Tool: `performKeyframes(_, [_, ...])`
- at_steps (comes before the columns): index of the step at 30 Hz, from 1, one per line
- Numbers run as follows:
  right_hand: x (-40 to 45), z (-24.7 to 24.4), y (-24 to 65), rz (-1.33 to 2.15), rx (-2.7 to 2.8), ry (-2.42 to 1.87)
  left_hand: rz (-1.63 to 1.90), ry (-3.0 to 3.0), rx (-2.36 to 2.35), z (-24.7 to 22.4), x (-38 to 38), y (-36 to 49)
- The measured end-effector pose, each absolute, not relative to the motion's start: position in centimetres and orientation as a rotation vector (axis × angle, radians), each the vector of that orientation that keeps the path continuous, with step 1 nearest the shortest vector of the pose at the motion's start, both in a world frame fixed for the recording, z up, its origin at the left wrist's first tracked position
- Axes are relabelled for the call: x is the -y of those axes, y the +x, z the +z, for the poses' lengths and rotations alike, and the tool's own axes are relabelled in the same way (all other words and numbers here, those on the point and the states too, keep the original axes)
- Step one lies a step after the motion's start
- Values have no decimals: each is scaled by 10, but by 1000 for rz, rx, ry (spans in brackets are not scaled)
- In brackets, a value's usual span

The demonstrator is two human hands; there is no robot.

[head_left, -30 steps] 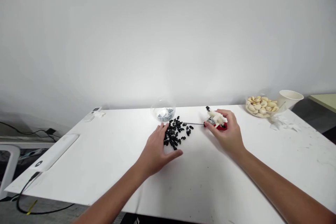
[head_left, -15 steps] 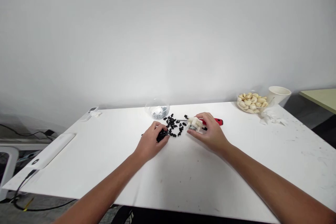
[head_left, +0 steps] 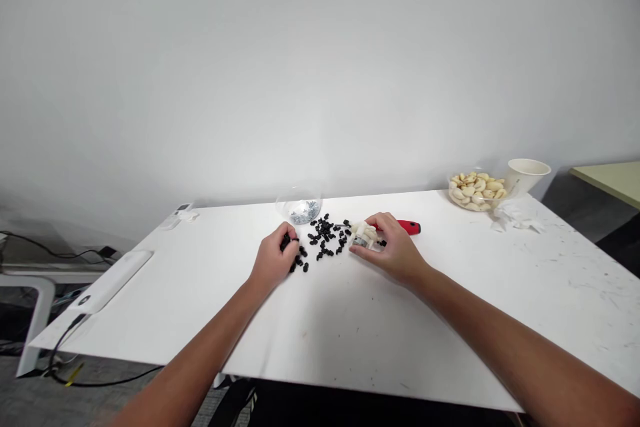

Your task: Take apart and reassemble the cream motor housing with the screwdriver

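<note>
My left hand (head_left: 273, 257) is curled in over small black plastic pieces (head_left: 286, 241), thumb and fingers closed around some of them. More black pieces (head_left: 325, 230) are scattered over the table between my hands. My right hand (head_left: 397, 252) grips a cream-white block-like object (head_left: 363, 235) with a greyish face; its exact kind I cannot make out. Just beyond that hand lies a screwdriver, its red handle (head_left: 410, 227) showing and its thin shaft reaching toward the black pieces. A clear bowl (head_left: 299, 203) of small silvery screws stands behind the pile.
At the back right, a clear bowl (head_left: 477, 190) full of pale shell-shaped pieces stands beside a white paper cup (head_left: 527, 175), with crumpled tissue (head_left: 517, 215) in front. A long white device (head_left: 117, 277) with a black cable lies along the left edge of the white table (head_left: 200, 280).
My left hand has drawn back to the left, bringing several black pieces away from the pile. My right hand keeps its hold on the cream-white object. The whole view has shifted slightly.
</note>
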State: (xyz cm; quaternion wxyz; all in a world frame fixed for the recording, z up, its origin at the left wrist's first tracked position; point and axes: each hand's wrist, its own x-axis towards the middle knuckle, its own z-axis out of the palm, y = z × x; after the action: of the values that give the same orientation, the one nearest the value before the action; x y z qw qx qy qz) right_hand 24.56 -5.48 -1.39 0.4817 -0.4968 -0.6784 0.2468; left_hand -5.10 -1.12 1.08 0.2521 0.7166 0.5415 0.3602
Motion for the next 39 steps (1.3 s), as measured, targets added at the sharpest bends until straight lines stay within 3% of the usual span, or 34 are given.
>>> performKeyframes(7, [55,-13,246,615,1658,-1220,1187,1682,-1440,10,-10,-79])
performKeyframes(17, [54,-16,247,639,1644,-1246,962,1671,-1302,12,-2,-89])
performKeyframes(26, [55,-16,247,636,1653,-1249,1004,1684,-1320,9,-4,-125])
performKeyframes(28, [55,-16,247,638,1655,-1249,948,1779,-1380,8,6,-140])
performKeyframes(35, [57,-15,246,631,1654,-1273,274,2466,-1581,-2,29,-146])
performKeyframes(39, [59,-10,245,619,1654,-1268,237,2512,-1501,-1,29,-122])
